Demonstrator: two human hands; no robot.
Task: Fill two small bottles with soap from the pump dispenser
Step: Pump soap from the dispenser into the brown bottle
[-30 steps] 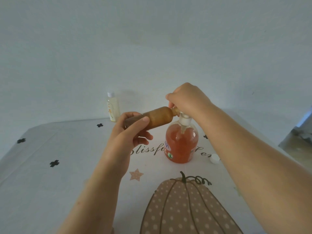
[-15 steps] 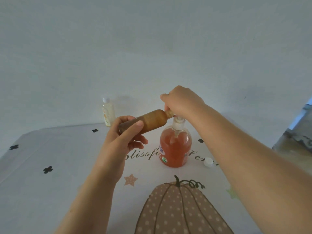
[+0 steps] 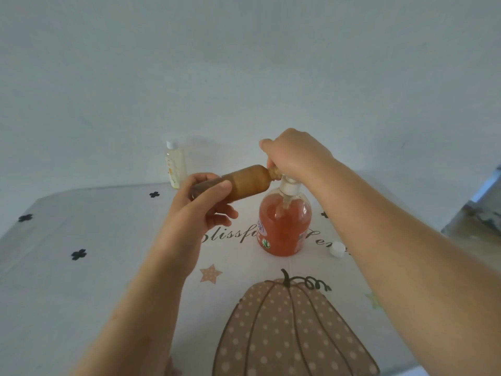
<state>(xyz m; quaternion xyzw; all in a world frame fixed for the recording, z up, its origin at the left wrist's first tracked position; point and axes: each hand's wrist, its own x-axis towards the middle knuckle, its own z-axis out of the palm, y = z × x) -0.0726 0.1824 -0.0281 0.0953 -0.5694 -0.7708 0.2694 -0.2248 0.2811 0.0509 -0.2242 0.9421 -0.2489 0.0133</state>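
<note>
My left hand [image 3: 202, 207] grips a small amber bottle [image 3: 244, 183], held almost level with its open neck against the pump spout. The pump dispenser [image 3: 284, 223] stands on the table, clear and partly full of orange soap. My right hand [image 3: 294, 154] is curled over the pump head and covers it; the spout is hidden under the fingers. A second small bottle [image 3: 175, 165], pale yellow with a white cap, stands upright at the table's far edge by the wall. A white cap [image 3: 337, 249] lies on the cloth to the right of the dispenser.
The table wears a white cloth [image 3: 81, 280] printed with black clover marks, a star, script lettering and a big dotted pumpkin [image 3: 292, 329]. A plain wall rises right behind the table. A dark surface shows at the far right edge.
The view drifted slightly. Both hands keep the same hold, with the amber bottle's neck still at the pump spout.
</note>
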